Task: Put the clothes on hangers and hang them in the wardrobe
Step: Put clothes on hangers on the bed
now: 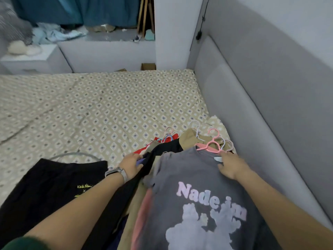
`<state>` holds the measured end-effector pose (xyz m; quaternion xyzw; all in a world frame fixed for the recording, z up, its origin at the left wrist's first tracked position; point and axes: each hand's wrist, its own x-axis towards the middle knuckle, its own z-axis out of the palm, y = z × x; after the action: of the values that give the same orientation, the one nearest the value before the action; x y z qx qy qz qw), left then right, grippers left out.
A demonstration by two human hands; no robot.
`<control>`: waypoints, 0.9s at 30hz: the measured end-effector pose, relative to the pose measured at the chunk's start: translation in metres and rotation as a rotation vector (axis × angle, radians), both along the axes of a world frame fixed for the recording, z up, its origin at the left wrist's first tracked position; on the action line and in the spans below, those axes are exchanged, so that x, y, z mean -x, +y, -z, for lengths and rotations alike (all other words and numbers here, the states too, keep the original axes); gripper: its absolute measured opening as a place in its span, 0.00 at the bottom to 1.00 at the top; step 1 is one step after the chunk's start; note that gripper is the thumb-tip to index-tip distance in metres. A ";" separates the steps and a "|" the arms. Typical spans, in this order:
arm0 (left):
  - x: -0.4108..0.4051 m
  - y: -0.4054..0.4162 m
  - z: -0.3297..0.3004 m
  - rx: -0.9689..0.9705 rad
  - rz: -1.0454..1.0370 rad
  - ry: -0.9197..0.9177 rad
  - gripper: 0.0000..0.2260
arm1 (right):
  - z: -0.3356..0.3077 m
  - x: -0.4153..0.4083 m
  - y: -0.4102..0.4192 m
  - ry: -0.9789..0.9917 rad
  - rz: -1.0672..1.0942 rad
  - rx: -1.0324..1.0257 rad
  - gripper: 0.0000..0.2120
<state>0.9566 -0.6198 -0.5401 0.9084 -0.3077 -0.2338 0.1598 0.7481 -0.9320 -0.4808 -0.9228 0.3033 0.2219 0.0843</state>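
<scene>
Patterned bed carries a clothes pile. Left hand grips a black garment beside the grey T-shirt. Right hand rests flat, fingers relaxed, on that shirt's collar near a pink hanger.

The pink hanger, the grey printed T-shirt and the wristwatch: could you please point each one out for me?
pink hanger [210,147]: head view, on its shoulder bar below the hook.
grey printed T-shirt [182,170]: head view, on plain fabric above the lettering.
wristwatch [116,171]: head view, on its strap at the left wrist.
</scene>
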 end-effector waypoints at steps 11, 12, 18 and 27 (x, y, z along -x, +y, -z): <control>-0.020 0.313 -0.060 -0.132 -0.179 -0.020 0.19 | -0.034 -0.063 0.281 -0.091 -0.146 -0.216 0.22; -0.022 0.341 -0.062 -0.148 -0.204 -0.016 0.19 | -0.033 -0.069 0.304 -0.096 -0.145 -0.235 0.23; -0.032 0.469 -0.063 -0.173 -0.368 -0.010 0.19 | -0.027 -0.106 0.409 -0.068 -0.272 -0.288 0.21; -0.031 0.520 -0.033 -0.121 -0.517 0.096 0.17 | -0.012 -0.167 0.466 -0.018 -0.357 -0.320 0.22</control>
<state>0.9872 -0.0995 -0.5075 0.9526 -0.0430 -0.2459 0.1739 0.9154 -0.4664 -0.4692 -0.9387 0.0957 0.2702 0.1917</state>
